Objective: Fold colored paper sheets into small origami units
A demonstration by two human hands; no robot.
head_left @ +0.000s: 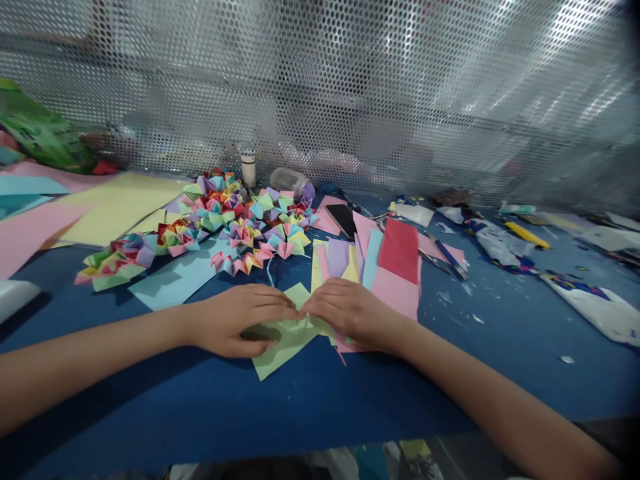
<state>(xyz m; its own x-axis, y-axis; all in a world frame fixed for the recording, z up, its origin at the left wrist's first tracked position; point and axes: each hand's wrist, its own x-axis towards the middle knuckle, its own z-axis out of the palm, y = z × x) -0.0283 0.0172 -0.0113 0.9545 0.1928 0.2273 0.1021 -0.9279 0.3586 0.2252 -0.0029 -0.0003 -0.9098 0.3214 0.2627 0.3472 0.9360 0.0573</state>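
Note:
A light green sheet of paper (287, 350) lies near the table's front edge, turned at an angle and partly covered by both hands. My left hand (243, 320) reaches over it from the left, fingers together on the paper and thumb lower down on it. Curled fingers of my right hand (357, 312) pinch its right part, and the fingertips of both hands almost meet at a crease. Under and behind my right hand are strips and pieces of coloured paper, among them a red piece (399, 250) and a pink piece (400, 293).
Folded multicoloured paper pieces (245, 233) spread behind my left hand, beside a blue sheet (180, 277). Large yellow sheets (125, 200) lie left. A dark phone (341, 219), a blue cutter (450, 257) and a yellow marker (527, 235) are rightward. A perforated metal screen (320, 87) closes the back.

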